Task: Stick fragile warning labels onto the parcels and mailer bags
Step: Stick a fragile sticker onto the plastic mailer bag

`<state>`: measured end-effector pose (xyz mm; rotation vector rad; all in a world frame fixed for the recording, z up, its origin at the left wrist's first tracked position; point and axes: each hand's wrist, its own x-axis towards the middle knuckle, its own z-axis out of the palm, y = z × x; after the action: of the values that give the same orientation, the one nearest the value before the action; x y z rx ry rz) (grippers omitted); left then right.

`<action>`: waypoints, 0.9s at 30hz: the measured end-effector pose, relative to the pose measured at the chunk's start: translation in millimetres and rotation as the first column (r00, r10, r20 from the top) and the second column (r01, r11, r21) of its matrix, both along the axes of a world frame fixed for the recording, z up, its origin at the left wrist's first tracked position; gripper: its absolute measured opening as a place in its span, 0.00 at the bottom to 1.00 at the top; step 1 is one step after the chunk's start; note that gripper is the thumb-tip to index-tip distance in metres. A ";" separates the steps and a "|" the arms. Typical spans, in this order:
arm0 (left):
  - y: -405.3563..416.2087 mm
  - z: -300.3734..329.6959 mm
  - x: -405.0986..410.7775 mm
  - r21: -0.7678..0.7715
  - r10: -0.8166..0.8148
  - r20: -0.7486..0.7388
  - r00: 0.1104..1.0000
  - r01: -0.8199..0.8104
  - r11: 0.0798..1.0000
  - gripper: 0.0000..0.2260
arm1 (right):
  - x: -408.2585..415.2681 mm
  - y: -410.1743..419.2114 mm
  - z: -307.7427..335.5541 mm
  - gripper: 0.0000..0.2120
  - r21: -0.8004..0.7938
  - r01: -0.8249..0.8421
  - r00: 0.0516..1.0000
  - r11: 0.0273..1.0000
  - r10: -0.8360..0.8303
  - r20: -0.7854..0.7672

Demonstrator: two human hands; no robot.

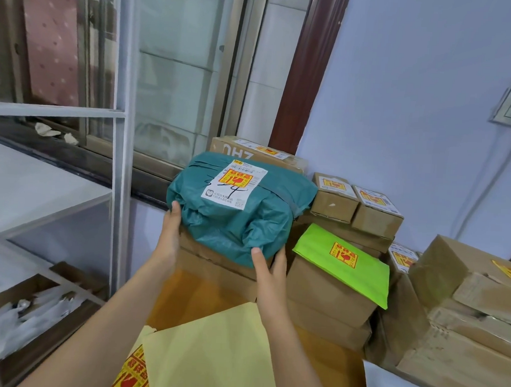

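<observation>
Nearest the camera: yellow backing sheet (210, 356) with unused fragile labels (130, 376) at bottom left, lying on the orange surface (184, 290). Above that, both hands on the teal mailer bag (235, 210). Left hand (169, 239) flat against the bag's near-left side, fingers straight, thumb on top. Right hand (266, 271) grips the near-right corner, thumb on top, fingers wrapped under out of sight. Bag sits on a cardboard box (215, 265), long axis running left-right across the view, so the hands bracket its near edge, 1 per end. Neither is clearly nearer. Bag's shipping label (234, 183) already carries a fragile sticker (235, 177), so my read: this one's done, just being seated on the stack. Next move likely goes back toward the label sheet. Further out: green mailer (345, 263) and the small boxes (357, 201), all stickered.
</observation>
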<state>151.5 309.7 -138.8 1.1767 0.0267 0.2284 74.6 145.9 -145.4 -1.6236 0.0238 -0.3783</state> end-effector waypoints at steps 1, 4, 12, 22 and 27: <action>1.4 -0.5 0.5 0.009 0.000 0.005 1.000 0.000 1.000 0.35 | 0.0 -0.5 -0.1 0.40 0.014 -0.004 1.000 1.000 0.004 -0.002; 3.6 -0.1 1.6 0.010 0.031 0.015 0.999 -0.031 0.999 0.39 | -3.2 -3.5 2.7 0.36 0.018 -0.002 1.000 1.000 0.002 0.013; 2.6 -6.9 5.5 0.192 0.183 0.028 0.983 -0.185 0.964 0.26 | -2.8 -6.3 3.4 0.23 -0.049 0.114 0.993 0.992 -0.113 0.031; 3.2 7.0 15.9 0.387 0.288 0.089 0.953 -0.300 0.872 0.19 | 20.5 6.3 19.1 0.20 -0.228 0.289 0.947 0.930 -0.313 -0.075; 9.2 -2.5 16.5 0.467 0.262 0.054 0.963 -0.257 0.846 0.31 | 19.7 11.5 20.9 0.23 -0.326 0.303 0.918 0.895 -0.367 -0.153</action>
<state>168.0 318.9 -141.3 1.6637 0.1494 0.4886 94.3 157.4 -124.6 -1.9582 0.4356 -0.4909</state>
